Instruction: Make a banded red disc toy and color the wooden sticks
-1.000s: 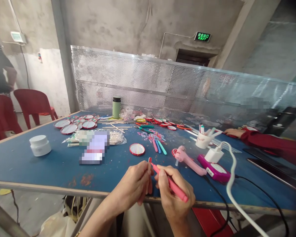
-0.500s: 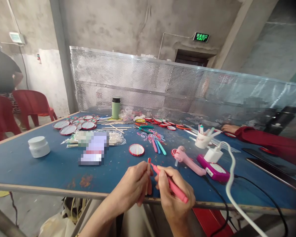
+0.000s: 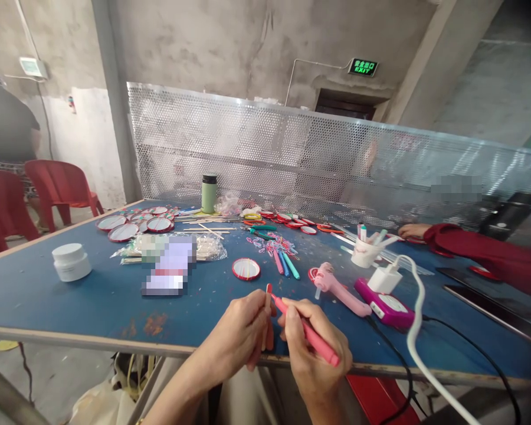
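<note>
Near the table's front edge, my left hand (image 3: 241, 333) is closed on a thin wooden stick (image 3: 268, 301) held upright, its top end red. My right hand (image 3: 316, 348) grips a pink marker (image 3: 315, 341), whose tip points up and left, at or close by the stick's red end; contact is too small to tell. Beyond my hands lies a round mirror-like disc (image 3: 246, 268) with a red rim. Pink, blue and teal pens (image 3: 285, 264) rest beside a pile of small colourful clips (image 3: 272, 243).
A pink glue gun (image 3: 343, 293), a purple device (image 3: 383, 305) with a white plug and cables lie at right. At left stand a white jar (image 3: 71, 262) and a phone (image 3: 170, 265) on bagged sticks. A person's red sleeve (image 3: 469, 251) reaches in from the right.
Both hands keep nearly the same pose on the stick and marker. The whole view has shifted very slightly. The person at the far left appears a little more in view.
</note>
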Available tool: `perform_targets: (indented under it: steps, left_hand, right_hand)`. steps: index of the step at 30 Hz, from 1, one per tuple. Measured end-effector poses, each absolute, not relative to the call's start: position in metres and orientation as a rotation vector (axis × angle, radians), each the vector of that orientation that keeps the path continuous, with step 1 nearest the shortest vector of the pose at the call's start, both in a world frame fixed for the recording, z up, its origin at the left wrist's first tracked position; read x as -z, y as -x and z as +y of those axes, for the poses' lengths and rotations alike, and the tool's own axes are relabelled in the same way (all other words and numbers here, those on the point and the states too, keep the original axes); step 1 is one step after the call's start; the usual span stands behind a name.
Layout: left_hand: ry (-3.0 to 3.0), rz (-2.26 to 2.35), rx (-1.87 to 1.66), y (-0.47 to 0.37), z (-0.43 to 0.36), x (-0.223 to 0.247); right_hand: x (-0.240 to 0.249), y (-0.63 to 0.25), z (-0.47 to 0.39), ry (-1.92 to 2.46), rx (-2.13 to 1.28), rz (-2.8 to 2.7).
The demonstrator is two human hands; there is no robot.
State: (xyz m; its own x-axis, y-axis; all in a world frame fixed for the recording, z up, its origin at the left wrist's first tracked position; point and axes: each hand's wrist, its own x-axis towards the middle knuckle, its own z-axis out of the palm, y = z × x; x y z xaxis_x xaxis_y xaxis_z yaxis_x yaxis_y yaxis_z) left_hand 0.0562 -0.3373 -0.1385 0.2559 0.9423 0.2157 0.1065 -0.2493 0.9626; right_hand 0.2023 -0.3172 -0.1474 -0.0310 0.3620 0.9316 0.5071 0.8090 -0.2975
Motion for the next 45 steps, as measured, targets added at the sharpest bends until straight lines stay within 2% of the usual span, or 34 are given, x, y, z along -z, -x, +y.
perform_targets:
  steps: [27,45]
  left_hand:
    - [-1.609,1.014,-1.115,-0.0564,-0.3382,0.14]
    - [-1.577,1.046,-1.121,-0.0582,-0.337,0.1397]
  right_hand:
    - [0.1396,-0.201,-0.319,0.655,0.053,-1.691]
    - [0.1408,-0.2002,-0.3173,0.659,0.115,-1.657]
